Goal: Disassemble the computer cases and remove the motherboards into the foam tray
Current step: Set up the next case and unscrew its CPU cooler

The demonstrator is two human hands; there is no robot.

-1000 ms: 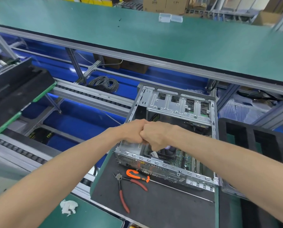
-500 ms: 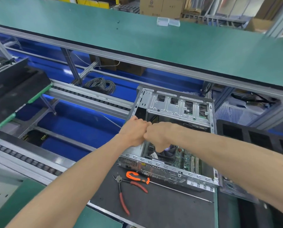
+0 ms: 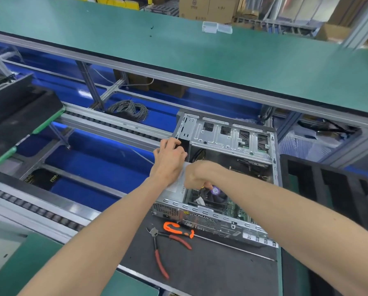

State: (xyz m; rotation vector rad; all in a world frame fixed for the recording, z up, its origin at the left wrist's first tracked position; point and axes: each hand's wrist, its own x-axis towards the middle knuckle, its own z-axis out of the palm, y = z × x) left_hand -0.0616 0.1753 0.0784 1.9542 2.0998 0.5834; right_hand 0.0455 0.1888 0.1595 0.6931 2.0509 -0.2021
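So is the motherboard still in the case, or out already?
Still in. The green motherboard and its cooler fan show inside the open computer case; the foam tray slots in view look empty.

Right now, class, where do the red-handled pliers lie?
In the head view, the red-handled pliers lie on the dark mat, in front of the computer case, beside the orange-handled tool.

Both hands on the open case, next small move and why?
Probably lift the silver power supply box up and out of the open metal computer case. The left hand rests on its top at the case's left edge, and the right hand is curled at its inner side above the black cooler fan; what that grip holds is hidden. The green motherboard lies beneath.
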